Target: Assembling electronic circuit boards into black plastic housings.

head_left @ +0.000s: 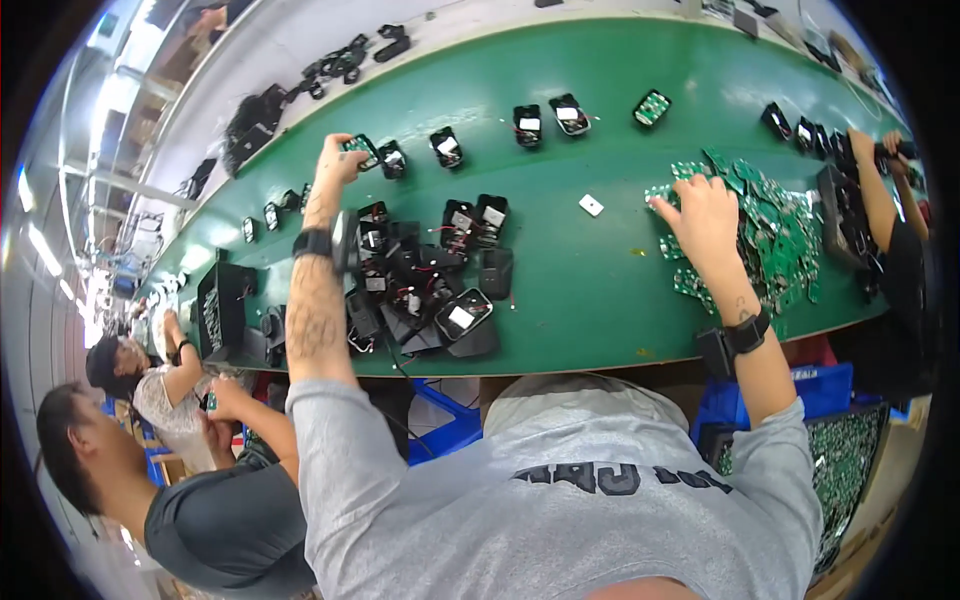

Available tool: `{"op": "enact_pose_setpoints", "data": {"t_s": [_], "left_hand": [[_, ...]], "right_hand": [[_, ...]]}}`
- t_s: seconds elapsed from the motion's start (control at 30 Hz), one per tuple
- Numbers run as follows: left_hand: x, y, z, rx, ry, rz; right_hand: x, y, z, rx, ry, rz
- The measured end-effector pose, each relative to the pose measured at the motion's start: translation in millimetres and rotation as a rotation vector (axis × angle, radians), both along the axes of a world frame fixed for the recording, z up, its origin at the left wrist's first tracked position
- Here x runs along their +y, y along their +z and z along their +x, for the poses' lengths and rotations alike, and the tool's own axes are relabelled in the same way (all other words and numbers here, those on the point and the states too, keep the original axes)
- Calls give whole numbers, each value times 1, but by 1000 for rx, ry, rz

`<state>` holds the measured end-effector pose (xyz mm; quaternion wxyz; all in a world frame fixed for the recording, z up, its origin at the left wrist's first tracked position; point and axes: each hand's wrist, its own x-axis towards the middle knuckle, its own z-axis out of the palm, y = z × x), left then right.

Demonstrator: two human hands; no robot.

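Left hand [341,163] grasps small dark casing with green board [362,151]; right hand [708,212] is at pile of green circuit boards [785,235].
Left fingers closed round the held casing, raised at far left side of green table [570,310], just beside an open black casing [393,160] in the spaced row; right fingers bent over the pile's near-left edge, cannot tell if they pinch a board. Black casing heap [405,255] lies between the hands, nearer the left; small white rectangular piece [591,205] lies left of the boards. Casing with green board [652,108] sits beyond, face up. Co-worker in dark shirt [235,510] at left.
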<state>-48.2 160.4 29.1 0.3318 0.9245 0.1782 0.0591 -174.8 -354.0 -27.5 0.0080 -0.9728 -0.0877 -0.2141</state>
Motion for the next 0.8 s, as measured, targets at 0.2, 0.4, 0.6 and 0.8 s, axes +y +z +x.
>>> {"op": "enact_pose_setpoints", "data": {"t_s": [0.2, 0.4, 0.6, 0.8], "left_hand": [[39, -46, 17, 173, 19, 206], [3, -34, 19, 125, -237, 858], [-22, -35, 2, 12, -220, 933], [-7, -10, -18, -377, -250, 294]], "right_hand": [[17, -26, -15, -56, 374, 267], [14, -6, -19, 43, 207, 170], [1, -13, -8, -53, 384, 280], [-20, 6, 3, 430, 801, 295]]}}
